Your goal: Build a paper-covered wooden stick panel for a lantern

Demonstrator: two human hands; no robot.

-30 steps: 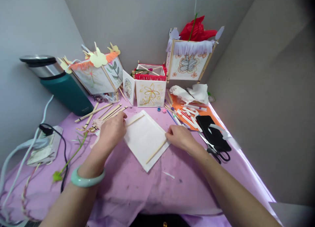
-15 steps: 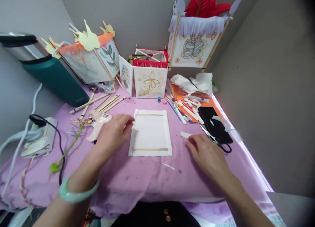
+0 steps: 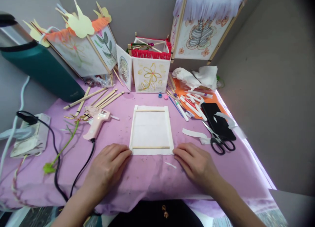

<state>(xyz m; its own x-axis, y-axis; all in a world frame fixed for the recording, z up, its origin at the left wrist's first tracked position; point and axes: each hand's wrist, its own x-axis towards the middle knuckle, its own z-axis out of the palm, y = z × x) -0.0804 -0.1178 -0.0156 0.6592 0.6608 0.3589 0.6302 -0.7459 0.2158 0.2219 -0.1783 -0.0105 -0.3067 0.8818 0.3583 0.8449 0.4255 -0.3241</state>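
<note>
A white paper panel lies flat, with thin wooden sticks along its edges and the paper folded around the border. My left hand pinches its near left corner, fingers closed together. At the near right corner, my right hand grips in the same way. The fingertips partly hide both corners. A narrow paper scrap rests on the cloth between my hands. To the right of the panel are a paper strip and black-handled scissors.
A pink glue gun lies at left, its cord running toward the front edge. Behind stand paper lanterns, one red-fringed. Also around are a teal bottle, a power strip, wooden sticks, markers and a phone.
Both hands have come down and inward to the panel's near corners. My right hand has left the paper strip; my left hand has moved away from the glue gun, uncovering it. The view has shifted slightly.
</note>
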